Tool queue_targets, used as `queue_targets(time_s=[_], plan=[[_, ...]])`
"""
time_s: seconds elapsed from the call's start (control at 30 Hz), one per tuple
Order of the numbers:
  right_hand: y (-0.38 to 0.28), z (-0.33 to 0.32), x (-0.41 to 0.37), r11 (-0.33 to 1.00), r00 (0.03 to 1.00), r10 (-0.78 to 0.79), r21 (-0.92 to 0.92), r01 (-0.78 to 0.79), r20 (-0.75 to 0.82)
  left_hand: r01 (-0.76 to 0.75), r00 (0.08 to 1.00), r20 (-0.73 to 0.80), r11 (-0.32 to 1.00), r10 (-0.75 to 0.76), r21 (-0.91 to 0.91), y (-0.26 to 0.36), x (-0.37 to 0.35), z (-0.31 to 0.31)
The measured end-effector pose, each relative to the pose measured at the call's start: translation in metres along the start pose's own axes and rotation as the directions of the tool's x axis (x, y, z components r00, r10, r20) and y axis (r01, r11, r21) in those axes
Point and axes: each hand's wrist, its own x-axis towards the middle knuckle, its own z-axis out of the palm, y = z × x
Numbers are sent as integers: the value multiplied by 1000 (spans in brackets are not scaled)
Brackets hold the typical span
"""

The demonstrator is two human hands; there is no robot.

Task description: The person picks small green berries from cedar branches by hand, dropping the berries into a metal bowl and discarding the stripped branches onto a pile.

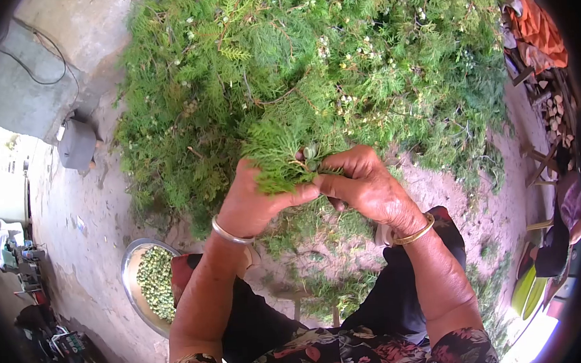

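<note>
We've got the green sprig (272, 159) pinched in our left hand (246, 201), fronds fanning past those fingertips. Our right hand (374, 193) has thumb and forefinger bunched at its right edge, can't tell if gripping. Branch pile (310, 60) beyond the fingers, bowl (129, 278) of small green cones (156, 283) nearer us, left of them.

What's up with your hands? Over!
Left hand holds green sprig. Right hand pinches at it. Branch heap ahead; bowl off left, out of the way.
</note>
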Motion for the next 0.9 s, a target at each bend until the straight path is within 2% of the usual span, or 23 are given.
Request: queue_targets(time_s=[0.03,0.07,0.13,0.2,0.27,0.33,0.4,0.53,0.57,0.6,0.67,0.73,0.77,0.8,0.83,0.9], plan=[[2,0,0,1000,1000,3,0,-3,3,-69,995,-61,995,73,66,-7,-1,3],[4,0,0,1000,1000,9,20,-9,9,-66,995,-64,996,70,64,-11,-3,4],[2,-1,-1,999,1000,16,40,-17,16,45,999,-14,965,-50,-258,-15,-5,5],[-10,-2,-4,979,990,120,159,-131,79,32,999,-31,956,-43,-290,-9,-8,9],[-11,-1,-6,974,991,104,193,-118,81,78,996,0,896,-86,-437,-7,-11,8],[-12,-2,-7,968,993,88,226,-105,83,108,994,50,873,-96,-475,-13,-12,6],[-12,-4,-8,911,983,111,382,-159,145,224,974,133,689,-184,-689,-13,-14,7],[-7,-5,-6,866,988,78,482,-134,135,300,954,240,585,-181,-753,-10,-13,5],[-9,-5,-6,867,992,79,484,-117,97,299,950,217,452,-225,-840,-13,-15,7],[-11,-6,-6,869,995,80,485,-99,58,297,951,216,452,-223,-841,-13,-13,8],[-14,-5,-7,875,994,105,471,-113,43,108,994,73,617,-82,-780,-12,-9,6],[-15,-3,-6,883,988,152,448,-142,12,136,990,94,584,-102,-801,-13,-9,2],[-16,-1,-7,882,988,153,448,-143,14,83,993,-20,803,-118,-590,-16,-9,1],[-17,1,-7,880,987,159,451,-150,18,51,986,-134,946,-99,-319,-19,-9,0],[-18,3,-7,877,986,165,454,-157,22,51,986,-136,946,-99,-319,-22,-8,-1],[-14,4,-4,889,985,160,424,-173,66,113,979,-45,719,-197,-686,-26,-5,-3]])
